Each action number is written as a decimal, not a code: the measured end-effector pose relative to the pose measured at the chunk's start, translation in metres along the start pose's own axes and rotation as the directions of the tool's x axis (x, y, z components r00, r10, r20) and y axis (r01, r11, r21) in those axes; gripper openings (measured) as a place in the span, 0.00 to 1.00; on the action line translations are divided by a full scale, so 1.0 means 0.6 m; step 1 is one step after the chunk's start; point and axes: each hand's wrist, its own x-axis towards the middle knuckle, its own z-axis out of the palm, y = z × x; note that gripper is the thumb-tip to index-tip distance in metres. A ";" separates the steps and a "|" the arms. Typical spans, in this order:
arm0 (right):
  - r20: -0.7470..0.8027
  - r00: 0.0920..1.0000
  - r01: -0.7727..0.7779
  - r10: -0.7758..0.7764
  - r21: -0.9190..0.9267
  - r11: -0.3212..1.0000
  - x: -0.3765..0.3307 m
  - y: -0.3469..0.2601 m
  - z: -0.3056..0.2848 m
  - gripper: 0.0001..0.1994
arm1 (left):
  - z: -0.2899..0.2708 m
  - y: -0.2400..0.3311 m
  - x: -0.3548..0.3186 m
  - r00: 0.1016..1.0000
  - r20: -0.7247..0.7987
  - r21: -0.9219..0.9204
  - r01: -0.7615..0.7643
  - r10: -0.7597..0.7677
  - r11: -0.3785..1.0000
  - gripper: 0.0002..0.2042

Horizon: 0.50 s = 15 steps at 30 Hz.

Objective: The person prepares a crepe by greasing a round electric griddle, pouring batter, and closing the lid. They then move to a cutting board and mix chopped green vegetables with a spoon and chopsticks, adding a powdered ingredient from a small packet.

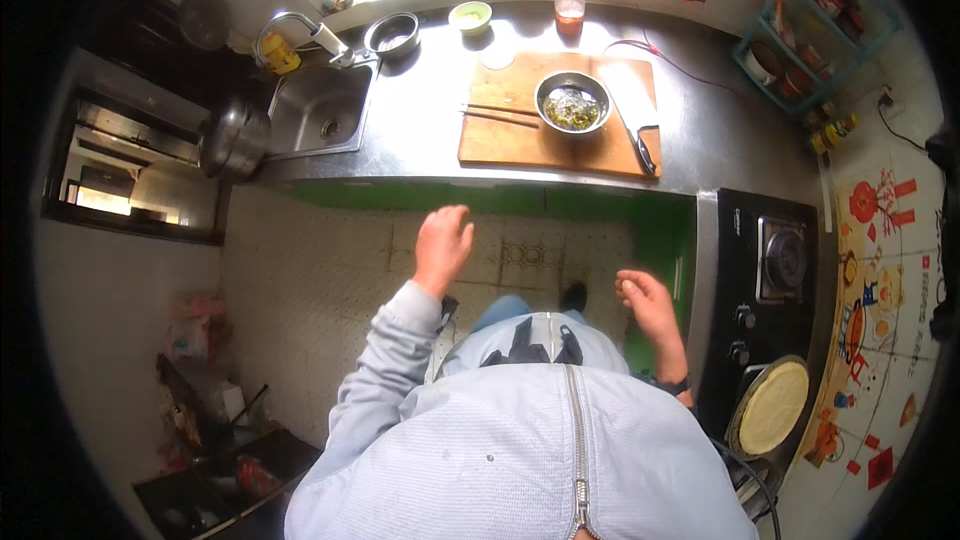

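Observation:
My left hand hangs in the air short of the counter's front edge, fingers loosely bent and holding nothing I can see. My right hand is lower, left of the stove, with its fingers curled in and nothing visible in them. Beyond both hands, a wooden cutting board lies on the counter. On it stands a metal bowl with chopped greens and a pale topping inside. A pair of chopsticks lies left of the bowl. A kitchen knife rests at its right, handle toward me.
A sink and a steel pot are left. Behind the board stand a dark bowl, a small green bowl and a cup of red liquid. At right, a gas stove has a pale round flatbread near it.

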 end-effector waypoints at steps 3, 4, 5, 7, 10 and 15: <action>0.059 0.998 0.014 -0.012 -0.032 0.999 0.059 -0.044 -0.011 0.16 | 0.036 -0.014 0.099 0.990 -0.096 0.061 -0.095 0.100 0.994 0.10; 0.075 0.997 0.020 -0.018 -0.031 0.999 0.076 -0.057 -0.008 0.16 | 0.048 -0.020 0.132 0.989 -0.108 0.086 -0.093 0.102 0.992 0.09; 0.087 0.996 0.027 -0.024 -0.029 0.999 0.093 -0.068 -0.004 0.16 | 0.059 -0.030 0.162 0.975 -0.152 0.092 -0.152 0.165 0.984 0.08; 0.101 0.995 0.026 -0.023 -0.035 0.999 0.122 -0.084 0.010 0.16 | 0.087 -0.054 0.223 0.985 -0.100 0.154 -0.126 0.143 0.980 0.07; 0.073 0.997 0.006 -0.002 -0.054 0.999 0.156 -0.106 0.031 0.15 | 0.135 -0.087 0.308 0.977 -0.084 0.184 -0.177 0.195 0.967 0.09; -0.002 0.999 -0.033 0.033 -0.041 0.999 0.217 -0.161 0.080 0.16 | 0.191 -0.144 0.426 0.955 -0.012 0.239 -0.286 0.297 0.928 0.15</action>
